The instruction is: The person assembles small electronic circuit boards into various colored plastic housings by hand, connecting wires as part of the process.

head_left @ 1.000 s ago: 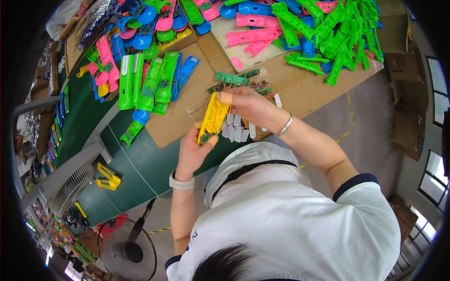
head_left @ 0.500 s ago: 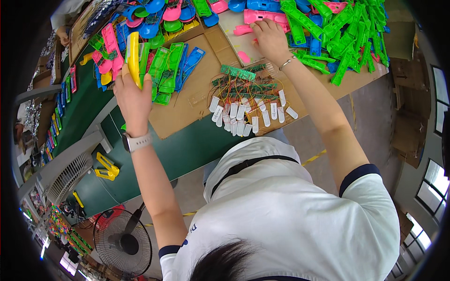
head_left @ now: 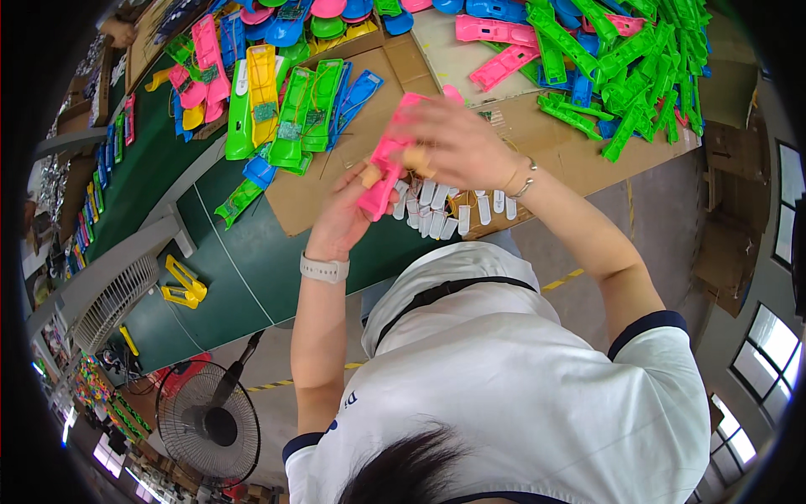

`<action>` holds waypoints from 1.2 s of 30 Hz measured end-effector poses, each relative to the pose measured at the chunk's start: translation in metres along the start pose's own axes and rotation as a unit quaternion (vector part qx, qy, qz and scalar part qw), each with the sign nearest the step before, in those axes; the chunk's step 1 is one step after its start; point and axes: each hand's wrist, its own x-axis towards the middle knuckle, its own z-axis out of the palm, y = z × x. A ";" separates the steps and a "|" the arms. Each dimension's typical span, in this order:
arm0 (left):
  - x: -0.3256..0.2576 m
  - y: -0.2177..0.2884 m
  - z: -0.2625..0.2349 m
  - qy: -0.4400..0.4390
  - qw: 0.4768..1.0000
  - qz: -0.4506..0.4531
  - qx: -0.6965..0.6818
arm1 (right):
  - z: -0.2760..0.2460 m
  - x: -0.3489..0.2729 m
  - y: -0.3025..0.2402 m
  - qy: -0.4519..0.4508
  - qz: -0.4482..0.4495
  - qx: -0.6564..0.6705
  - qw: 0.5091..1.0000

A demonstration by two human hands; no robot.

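Note:
A long pink plastic shell (head_left: 389, 151) is held tilted above the near part of the cardboard. My left hand (head_left: 342, 210) grips its lower end, thumb on the near face. Across its upper part lies my right hand (head_left: 457, 143), closed on it, its fingers blurred by motion. Tan wraps cover both thumb tips. Directly beneath, white plastic pieces (head_left: 437, 197) with thin wires lie in a cluster; the circuit boards attached there are mostly hidden by my right hand. Left of my hands, a yellow shell (head_left: 263, 97) with wires and a board rests beside green shells (head_left: 295, 113).
Green shells (head_left: 625, 80) are heaped at the far right, with pink shells (head_left: 495, 34) beside them. Cardboard (head_left: 294, 197) covers part of the green table (head_left: 243, 260). A yellow frame-like part (head_left: 185, 283) lies at left, near a standing fan (head_left: 210, 420).
My right hand has come back from the far pink shells, and a pink shell is now between both hands. My left hand let go of the yellow shell and moved right.

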 end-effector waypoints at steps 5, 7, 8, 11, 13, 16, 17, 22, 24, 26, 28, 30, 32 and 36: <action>-0.022 -0.009 0.001 0.044 0.989 0.082 -0.114 | 0.023 -0.028 0.024 -0.031 0.245 -0.177 0.953; -0.027 -0.010 0.008 0.071 0.982 0.101 -0.145 | 0.034 -0.030 0.021 -0.157 0.277 -0.245 0.916; -0.027 -0.013 0.007 0.073 0.981 0.103 -0.146 | 0.035 -0.030 0.019 -0.157 0.274 -0.244 0.917; -0.020 -0.017 0.006 0.168 0.976 0.131 -0.038 | 0.029 -0.027 0.006 -0.074 0.222 -0.167 0.958; -0.020 -0.009 0.016 0.204 0.948 0.187 0.155 | 0.014 -0.018 -0.011 -0.071 0.260 0.018 0.963; -0.021 0.003 0.036 0.171 0.943 0.196 0.208 | -0.008 -0.003 -0.032 -0.106 0.239 0.031 0.965; -0.021 0.002 0.037 0.170 0.943 0.196 0.209 | -0.013 -0.001 -0.035 -0.128 0.235 0.047 0.962; -0.023 -0.003 0.048 0.172 0.914 0.227 0.290 | -0.027 0.003 -0.041 -0.141 0.241 0.091 0.956; -0.026 -0.004 0.062 0.223 0.877 0.242 0.349 | -0.028 0.003 -0.043 -0.118 0.270 0.109 0.949; -0.026 -0.007 0.065 0.273 0.834 0.256 0.405 | -0.029 0.003 -0.047 -0.119 0.286 0.104 0.945; -0.023 -0.013 0.060 0.309 0.686 0.328 0.571 | -0.030 0.005 -0.052 -0.121 0.299 0.098 0.941; -0.019 -0.008 0.061 0.277 0.816 0.313 0.399 | -0.035 0.010 -0.058 -0.120 0.355 0.136 0.917; -0.023 0.000 0.049 0.185 0.946 0.234 0.125 | -0.045 0.010 -0.062 -0.123 0.369 0.157 0.908; -0.031 0.006 0.043 0.070 0.974 0.199 -0.083 | -0.054 0.020 -0.075 -0.081 0.367 0.298 0.878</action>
